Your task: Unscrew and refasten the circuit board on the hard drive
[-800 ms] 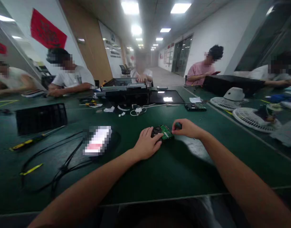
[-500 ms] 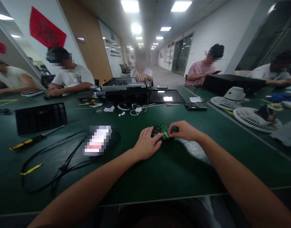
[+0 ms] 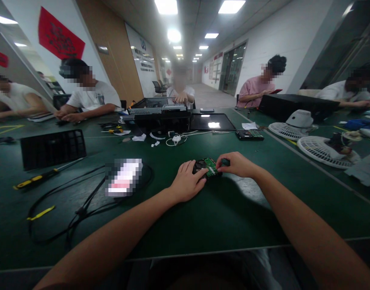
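A small dark device with a green circuit board [image 3: 210, 164], resembling a hard drive, lies on the green table in front of me. My left hand [image 3: 189, 181] rests on its left side, fingers spread over the edge and the thumb reaching across the board. At the board's right edge, my right hand [image 3: 234, 164] is closed in a pinch around a small dark-handled tool [image 3: 225, 162]. The tool's tip is too small to make out.
An opened metal case [image 3: 160, 112], a dark flat panel [image 3: 211, 122], another circuit-board device [image 3: 249, 135] and white fan parts [image 3: 326, 151] lie beyond. On the left are a phone [image 3: 124, 177], black cables [image 3: 80, 211] and a yellow-black screwdriver [image 3: 36, 180]. Several people sit around.
My right hand has shifted very slightly right at the board's edge, still pinching the dark tool. My left hand stays on the device.
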Demonstrator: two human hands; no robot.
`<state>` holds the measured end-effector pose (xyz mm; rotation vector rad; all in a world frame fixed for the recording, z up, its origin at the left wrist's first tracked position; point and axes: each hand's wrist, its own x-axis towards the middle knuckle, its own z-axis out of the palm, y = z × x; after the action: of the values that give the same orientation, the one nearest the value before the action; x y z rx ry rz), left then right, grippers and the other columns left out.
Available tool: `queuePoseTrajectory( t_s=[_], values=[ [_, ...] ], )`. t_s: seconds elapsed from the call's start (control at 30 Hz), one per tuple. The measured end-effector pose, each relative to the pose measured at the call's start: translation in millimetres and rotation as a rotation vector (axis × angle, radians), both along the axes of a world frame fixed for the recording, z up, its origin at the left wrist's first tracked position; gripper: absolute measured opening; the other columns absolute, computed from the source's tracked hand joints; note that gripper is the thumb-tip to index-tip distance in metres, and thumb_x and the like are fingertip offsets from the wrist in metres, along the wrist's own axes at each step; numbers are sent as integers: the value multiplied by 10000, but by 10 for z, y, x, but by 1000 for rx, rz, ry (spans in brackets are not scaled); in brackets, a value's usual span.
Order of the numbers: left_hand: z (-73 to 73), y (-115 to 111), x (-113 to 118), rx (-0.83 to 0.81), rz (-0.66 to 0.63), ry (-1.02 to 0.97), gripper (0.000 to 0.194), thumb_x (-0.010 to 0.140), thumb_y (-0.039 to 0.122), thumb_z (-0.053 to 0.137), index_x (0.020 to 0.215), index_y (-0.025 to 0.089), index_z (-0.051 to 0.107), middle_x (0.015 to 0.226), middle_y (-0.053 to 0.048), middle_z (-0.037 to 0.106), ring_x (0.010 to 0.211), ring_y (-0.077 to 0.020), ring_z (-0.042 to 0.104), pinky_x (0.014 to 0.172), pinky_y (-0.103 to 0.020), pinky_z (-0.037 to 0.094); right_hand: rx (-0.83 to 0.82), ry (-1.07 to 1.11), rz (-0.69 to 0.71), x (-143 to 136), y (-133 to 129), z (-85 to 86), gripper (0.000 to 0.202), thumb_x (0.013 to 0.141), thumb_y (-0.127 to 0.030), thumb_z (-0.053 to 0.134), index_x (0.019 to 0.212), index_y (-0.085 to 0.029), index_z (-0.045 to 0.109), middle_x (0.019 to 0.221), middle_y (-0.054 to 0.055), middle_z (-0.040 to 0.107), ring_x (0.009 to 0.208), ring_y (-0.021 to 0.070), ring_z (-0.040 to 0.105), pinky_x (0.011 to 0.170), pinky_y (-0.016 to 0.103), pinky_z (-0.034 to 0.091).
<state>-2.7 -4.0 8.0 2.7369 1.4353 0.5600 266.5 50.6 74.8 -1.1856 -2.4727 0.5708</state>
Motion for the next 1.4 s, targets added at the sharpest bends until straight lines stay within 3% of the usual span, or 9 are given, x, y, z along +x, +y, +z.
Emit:
queuePoseTrajectory(
  t_s=[0.17,0.27,0.37,0.47,0.57,0.77,0.97,1.4],
  values=[
    [-11,12,-1,-4,-3,3,467,1077,477,504,1531,376,543,1640,-106,398,1533,-393,334,1234,-617,311,5,-1,-33,28,14,-8,124,833,-329,754,922,-251,793,960,28,796,855,218,700,795,350,497],
    [-14,15,1,-8,2,10,470,1076,485,501,1530,371,547,1637,-119,394,1529,-407,340,1236,-621,306,61,69,-135,41,31,-27,204,823,-412,776,936,-242,778,941,43,771,843,229,676,771,358,492],
    [-8,11,1,-14,3,11,473,1076,486,499,1533,375,543,1644,-114,389,1538,-407,326,1238,-625,301,-32,318,-252,73,76,-46,311,839,-475,764,1005,-213,752,879,55,729,770,212,639,712,354,497],
    [14,2,-3,-20,-3,6,477,1080,489,489,1542,377,532,1653,-106,384,1545,-398,316,1238,-619,303,-203,696,-260,99,133,-48,364,862,-517,747,1047,-204,731,845,47,698,765,195,633,711,345,519],
    [43,-2,-8,-27,-2,6,479,1080,501,484,1541,376,533,1651,-100,388,1537,-391,328,1237,-615,307,-159,876,-268,85,148,-27,413,860,-589,768,1032,-216,733,883,44,693,810,183,636,722,325,527],
    [56,26,1,-47,18,4,481,1063,524,503,1520,384,555,1601,-102,430,1492,-394,370,1205,-615,346,-73,782,-267,-58,41,-22,437,934,-661,676,996,-238,586,930,36,732,533,94,524,494,270,417],
    [13,40,4,-27,49,-11,475,1068,519,496,1516,378,559,1601,-111,433,1495,-396,360,1193,-624,347,71,635,-291,-141,-19,-85,457,952,-690,628,1043,-249,550,907,43,750,530,117,572,517,281,482],
    [-45,52,-4,-8,35,-8,474,1072,511,509,1524,376,559,1626,-119,409,1524,-390,333,1210,-615,328,56,626,-242,-157,-22,-112,386,999,-625,598,1047,-244,556,908,29,741,530,112,571,523,276,480]
  ],
)
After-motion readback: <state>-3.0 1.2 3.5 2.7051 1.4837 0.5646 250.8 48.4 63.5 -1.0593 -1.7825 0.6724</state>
